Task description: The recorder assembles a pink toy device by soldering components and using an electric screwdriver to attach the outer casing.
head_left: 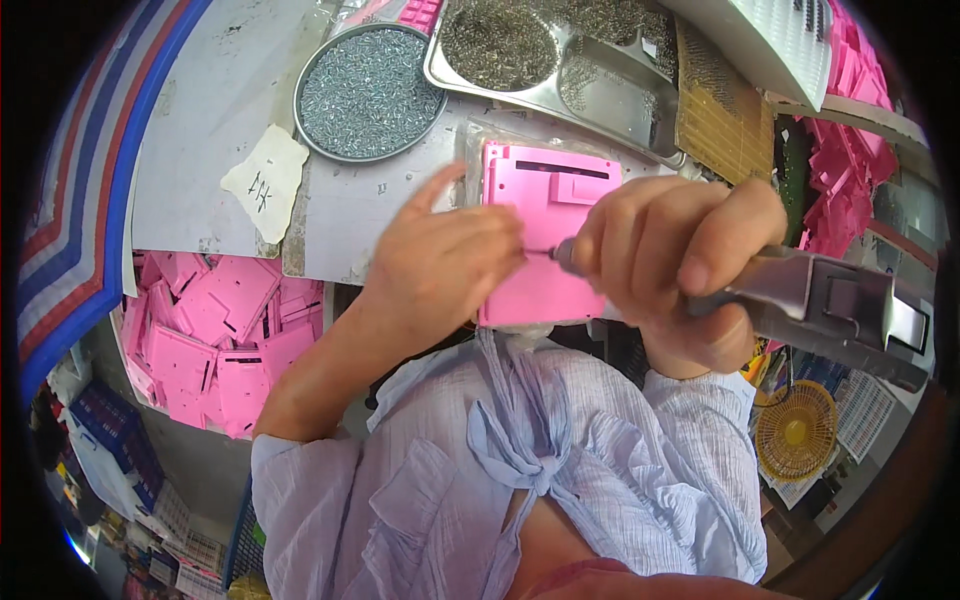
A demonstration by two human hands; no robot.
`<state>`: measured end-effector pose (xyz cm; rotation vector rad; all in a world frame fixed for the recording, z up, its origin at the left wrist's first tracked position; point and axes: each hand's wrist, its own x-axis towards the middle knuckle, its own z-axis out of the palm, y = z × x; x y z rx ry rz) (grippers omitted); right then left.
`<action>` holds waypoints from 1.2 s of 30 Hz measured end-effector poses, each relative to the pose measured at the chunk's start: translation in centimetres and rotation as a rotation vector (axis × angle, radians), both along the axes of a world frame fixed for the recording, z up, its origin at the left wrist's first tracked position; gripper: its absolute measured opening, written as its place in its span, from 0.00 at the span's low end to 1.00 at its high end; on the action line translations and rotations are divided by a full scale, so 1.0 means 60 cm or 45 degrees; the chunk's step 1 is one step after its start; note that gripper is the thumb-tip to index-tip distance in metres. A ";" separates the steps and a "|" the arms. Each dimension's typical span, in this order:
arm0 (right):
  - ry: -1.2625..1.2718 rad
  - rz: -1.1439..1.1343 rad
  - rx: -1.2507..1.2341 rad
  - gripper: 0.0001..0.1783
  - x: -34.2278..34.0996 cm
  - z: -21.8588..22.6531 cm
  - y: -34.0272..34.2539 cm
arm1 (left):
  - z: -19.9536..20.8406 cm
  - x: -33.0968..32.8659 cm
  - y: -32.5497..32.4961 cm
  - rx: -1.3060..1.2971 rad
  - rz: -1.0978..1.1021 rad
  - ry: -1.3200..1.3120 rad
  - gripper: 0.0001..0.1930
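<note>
A pink rectangular plastic housing [548, 290] lies on the worktable in front of me, with a dark slot across its far end and a small raised block below it. My right hand [680, 265] is wrapped round a grey power screwdriver [825, 300], its thin bit pointing left over the housing. Close to the bit's tip, my left hand [440, 255] has its thumb and index finger drawn together, while one finger sticks out to the far left. Motion blur hides whatever the left fingertips pinch. Clear plastic film [478, 140] shows under the housing's far edge.
A round tray [300, 112] of small silvery metal pieces stands beyond my left hand. Beside it is a compartmented steel tray [625, 115] with loose screws. Pink plastic parts fill a bin [215, 340] at left and pile up at far right [845, 180]. A torn paper scrap [270, 180] lies at left.
</note>
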<state>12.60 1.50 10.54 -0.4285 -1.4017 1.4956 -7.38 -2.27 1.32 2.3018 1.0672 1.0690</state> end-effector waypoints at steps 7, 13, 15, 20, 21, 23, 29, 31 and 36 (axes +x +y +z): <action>0.025 -0.044 0.216 0.10 -0.016 -0.064 0.096 | -0.010 0.016 -0.030 -0.100 0.040 -0.059 0.06; -0.156 -0.096 0.196 0.11 -0.040 -0.096 0.099 | -0.037 0.031 -0.048 0.071 0.189 0.106 0.12; -0.356 -0.112 0.228 0.12 -0.049 -0.092 0.094 | -0.038 0.031 -0.050 0.086 0.206 0.128 0.12; -0.098 -0.123 0.154 0.13 -0.058 -0.111 0.094 | -0.029 0.036 -0.054 0.059 0.218 0.152 0.08; -0.192 -0.121 0.190 0.12 -0.050 -0.096 0.089 | -0.035 0.038 -0.059 0.055 0.217 0.147 0.04; -0.230 -0.106 0.266 0.12 -0.037 -0.071 0.077 | -0.037 0.037 -0.056 0.065 0.224 0.155 0.03; -0.432 -0.086 0.350 0.14 -0.045 -0.082 0.060 | -0.046 0.034 -0.062 0.081 0.233 0.142 0.05; -0.444 -0.107 0.324 0.14 -0.045 -0.088 0.055 | -0.039 0.032 -0.059 0.046 0.225 0.100 0.06; -0.280 -0.083 0.317 0.13 -0.027 -0.045 0.049 | -0.032 0.010 -0.040 -0.038 0.174 -0.098 0.08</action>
